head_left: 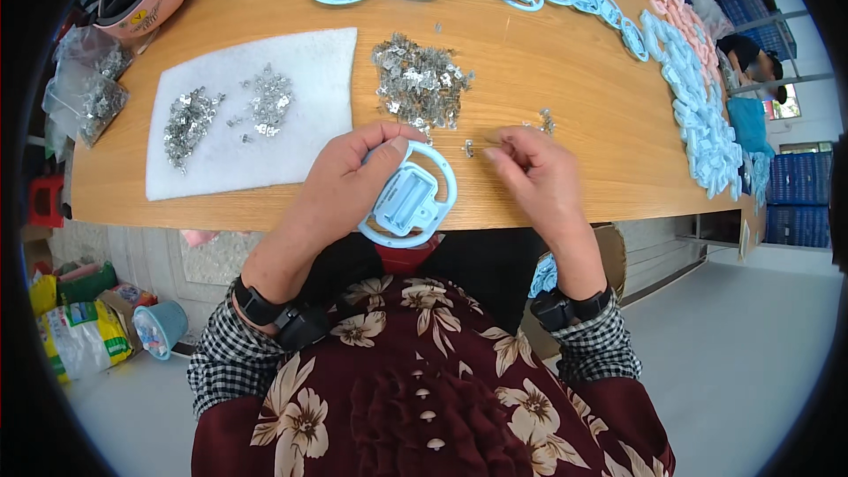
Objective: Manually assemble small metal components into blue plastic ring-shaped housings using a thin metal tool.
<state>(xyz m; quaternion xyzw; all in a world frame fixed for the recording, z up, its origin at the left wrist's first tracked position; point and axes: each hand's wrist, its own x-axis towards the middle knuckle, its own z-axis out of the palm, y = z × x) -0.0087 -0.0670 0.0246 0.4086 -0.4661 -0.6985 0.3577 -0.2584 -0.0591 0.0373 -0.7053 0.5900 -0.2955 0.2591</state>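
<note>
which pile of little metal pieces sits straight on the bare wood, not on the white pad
The big pile right of the white pad, above the left hand; the two smaller piles lie on the pad.

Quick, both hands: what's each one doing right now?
Left hand: closed around the light blue ring-shaped plastic part at the table edge.
Right hand: fingertips pinched on a small metal piece over the wooden table.
</note>
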